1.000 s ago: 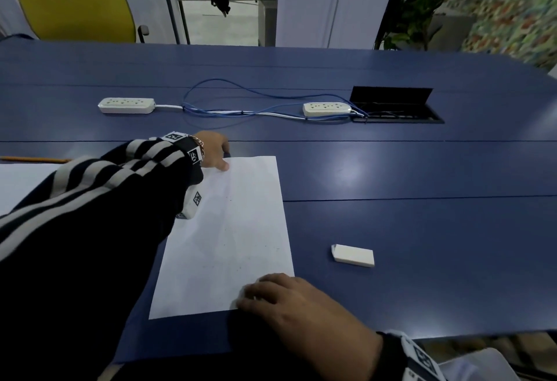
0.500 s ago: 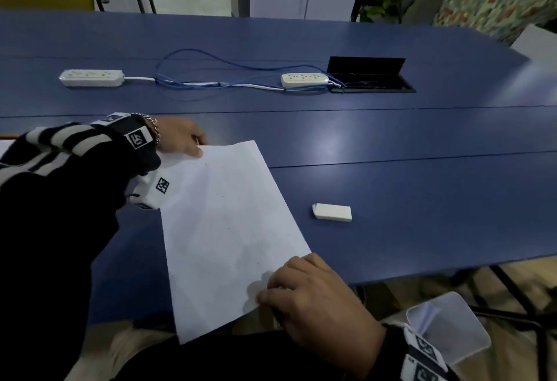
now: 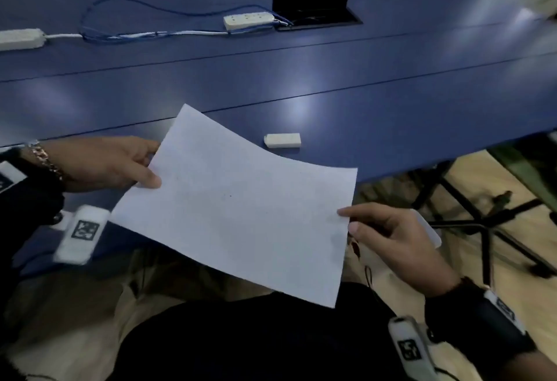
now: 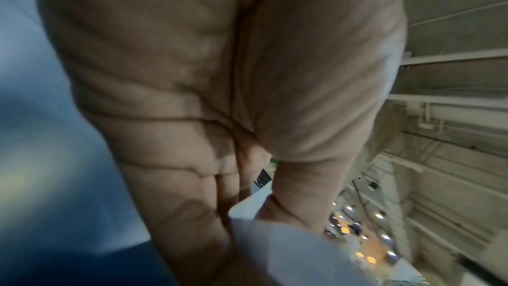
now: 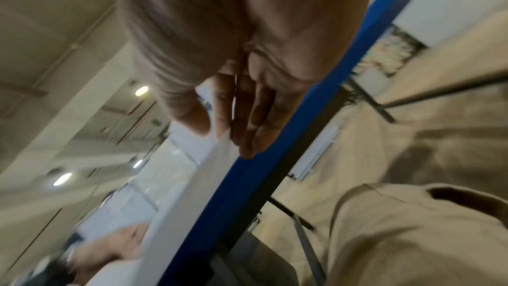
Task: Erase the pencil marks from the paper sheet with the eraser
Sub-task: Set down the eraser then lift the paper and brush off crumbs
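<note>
The white paper sheet [image 3: 241,206] is held up off the blue table [image 3: 361,85], tilted, over the table's near edge and my lap. My left hand [image 3: 141,166] pinches its left edge, thumb on top; in the left wrist view the sheet [image 4: 288,247] sits between thumb and fingers. My right hand [image 3: 352,221] pinches the right edge, and the right wrist view shows the sheet [image 5: 192,182] edge-on below the fingers. The sheet's face looks almost blank, with faint specks. A white eraser [image 3: 282,140] lies on the table just beyond the sheet, untouched.
Two white power strips [image 3: 248,20] [image 3: 19,38] with blue and white cables [image 3: 144,34] lie at the far side, next to an open black cable hatch [image 3: 313,8]. A chair base [image 3: 488,224] stands on the floor at the right.
The sheet lay flat on the table a second ago; both hands have since lifted it, turned it and drawn it toward me past the table edge. The eraser has stayed put.
</note>
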`<state>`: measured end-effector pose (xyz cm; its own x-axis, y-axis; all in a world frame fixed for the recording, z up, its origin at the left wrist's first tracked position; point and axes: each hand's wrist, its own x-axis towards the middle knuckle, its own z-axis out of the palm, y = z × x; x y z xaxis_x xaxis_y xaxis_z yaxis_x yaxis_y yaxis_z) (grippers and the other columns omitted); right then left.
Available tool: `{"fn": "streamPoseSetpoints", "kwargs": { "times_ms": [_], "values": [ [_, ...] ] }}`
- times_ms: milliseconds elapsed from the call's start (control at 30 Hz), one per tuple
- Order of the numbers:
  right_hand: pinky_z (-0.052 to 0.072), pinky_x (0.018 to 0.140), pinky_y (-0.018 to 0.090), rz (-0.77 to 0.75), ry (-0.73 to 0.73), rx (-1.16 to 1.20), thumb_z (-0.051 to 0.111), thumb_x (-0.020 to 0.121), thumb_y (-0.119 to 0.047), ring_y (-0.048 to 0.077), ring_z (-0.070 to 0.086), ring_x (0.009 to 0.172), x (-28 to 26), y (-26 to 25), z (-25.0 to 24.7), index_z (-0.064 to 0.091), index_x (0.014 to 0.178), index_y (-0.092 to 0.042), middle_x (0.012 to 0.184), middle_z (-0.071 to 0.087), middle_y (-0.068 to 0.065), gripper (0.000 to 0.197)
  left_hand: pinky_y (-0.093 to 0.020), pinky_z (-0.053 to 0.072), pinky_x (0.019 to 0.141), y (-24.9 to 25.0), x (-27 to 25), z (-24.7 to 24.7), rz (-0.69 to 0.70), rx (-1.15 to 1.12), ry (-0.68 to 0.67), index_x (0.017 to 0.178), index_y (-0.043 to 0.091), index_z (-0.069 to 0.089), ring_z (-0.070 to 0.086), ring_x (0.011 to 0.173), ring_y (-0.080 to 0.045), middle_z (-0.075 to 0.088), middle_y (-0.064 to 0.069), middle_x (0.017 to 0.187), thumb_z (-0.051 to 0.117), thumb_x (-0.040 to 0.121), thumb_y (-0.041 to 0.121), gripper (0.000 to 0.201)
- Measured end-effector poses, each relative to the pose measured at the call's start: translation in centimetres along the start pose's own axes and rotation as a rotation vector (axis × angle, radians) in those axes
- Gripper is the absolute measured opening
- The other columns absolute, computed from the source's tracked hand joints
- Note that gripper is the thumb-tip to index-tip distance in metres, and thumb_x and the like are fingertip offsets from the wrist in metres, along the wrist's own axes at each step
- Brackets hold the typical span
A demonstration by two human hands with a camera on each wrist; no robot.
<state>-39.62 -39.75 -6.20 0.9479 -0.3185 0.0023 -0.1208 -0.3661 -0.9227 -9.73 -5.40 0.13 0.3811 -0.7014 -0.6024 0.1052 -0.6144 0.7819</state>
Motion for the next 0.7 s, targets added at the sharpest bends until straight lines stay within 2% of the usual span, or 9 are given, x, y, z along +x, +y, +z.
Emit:
{"fn": "streamPoseSetpoints", "kwargs": {
  "times_ms": [133,167,233,333,400,467,533,600,700],
  "values": [
    [0.056,0.077,0.039,0.191,0.056,0.280,0.073,0.089,-0.014,0.029,0.069,0.086,-1.9,3.2,-4.4,0.072,0.113,-0.011,0.095,0.074,0.015,0.024,-0.035,0.058,0.095,0.6,0.7,6.0,0.144,0.005,-0.161,0.134,0.029,0.065,0.065,0.126,-0.031,0.067,-0.008,0.139,0.061,0.093,-0.009,0.056],
    [0.052,0.080,0.045,0.220,0.064,0.297,0.074,0.090,-0.014,0.032,0.064,0.087,-2.2,4.4,-5.6,0.070,0.116,-0.012,0.097,0.068,0.026,0.026,-0.035,0.057,0.097,0.7,1.1,7.8,0.173,-0.026,-0.185,0.134,0.029,0.065,0.064,0.128,-0.030,0.066,-0.008,0.140,0.062,0.093,-0.009,0.056],
    [0.045,0.081,0.058,0.266,0.095,0.302,0.071,0.092,-0.012,0.039,0.060,0.091,-2.8,6.7,-7.9,0.067,0.118,-0.017,0.111,0.063,0.035,0.027,-0.038,0.056,0.099,0.7,2.2,11.7,0.194,-0.142,-0.224,0.135,0.024,0.066,0.063,0.129,-0.032,0.065,-0.011,0.142,0.063,0.094,-0.009,0.052],
    [0.044,0.093,0.073,0.306,0.186,0.220,0.061,0.094,-0.002,0.048,0.065,0.104,-3.3,9.6,-11.0,0.068,0.117,-0.021,0.121,0.068,0.019,0.031,-0.039,0.055,0.084,0.1,5.3,16.8,0.160,-0.201,-0.219,0.129,0.022,0.069,0.064,0.119,-0.032,0.065,-0.015,0.139,0.072,0.091,0.001,0.043],
    [0.046,0.098,0.066,0.347,0.213,0.168,0.057,0.095,0.004,0.043,0.065,0.110,-3.4,11.5,-12.7,0.069,0.117,-0.021,0.120,0.070,0.013,0.035,-0.048,0.044,0.082,-0.2,7.6,19.4,0.123,-0.196,-0.269,0.129,0.014,0.067,0.058,0.106,-0.040,0.065,-0.019,0.135,0.075,0.088,0.009,0.042],
    [0.051,0.102,0.057,0.390,0.218,0.126,0.057,0.095,0.003,0.032,0.066,0.114,-2.9,14.0,-14.4,0.070,0.115,-0.024,0.124,0.068,0.006,0.037,-0.053,0.047,0.083,0.4,9.9,21.6,0.073,-0.238,-0.306,0.132,0.005,0.063,0.059,0.104,-0.041,0.064,-0.019,0.131,0.070,0.094,0.003,0.039],
    [0.052,0.104,0.046,0.428,0.203,0.102,0.057,0.093,0.004,0.022,0.063,0.121,-2.1,16.6,-15.6,0.071,0.114,-0.026,0.129,0.066,-0.004,0.039,-0.042,0.060,0.087,1.5,12.2,23.4,0.017,-0.250,-0.279,0.133,0.007,0.062,0.070,0.115,-0.033,0.070,-0.011,0.132,0.058,0.098,-0.005,0.038],
    [0.052,0.102,0.036,0.460,0.206,0.082,0.057,0.091,0.006,0.017,0.061,0.123,-0.9,19.1,-16.4,0.070,0.114,-0.024,0.130,0.066,-0.007,0.041,-0.035,0.061,0.091,2.6,14.9,25.0,-0.016,-0.230,-0.276,0.133,0.010,0.062,0.070,0.118,-0.026,0.072,-0.008,0.130,0.052,0.100,-0.007,0.038],
    [0.052,0.101,0.034,0.512,0.245,0.071,0.056,0.090,0.008,0.017,0.062,0.121,1.1,23.1,-17.3,0.072,0.112,-0.025,0.128,0.068,-0.003,0.043,-0.042,0.057,0.100,3.7,19.2,26.8,-0.049,-0.210,-0.252,0.133,0.011,0.062,0.069,0.120,-0.023,0.073,-0.005,0.130,0.050,0.102,-0.008,0.039]
  ]
}}
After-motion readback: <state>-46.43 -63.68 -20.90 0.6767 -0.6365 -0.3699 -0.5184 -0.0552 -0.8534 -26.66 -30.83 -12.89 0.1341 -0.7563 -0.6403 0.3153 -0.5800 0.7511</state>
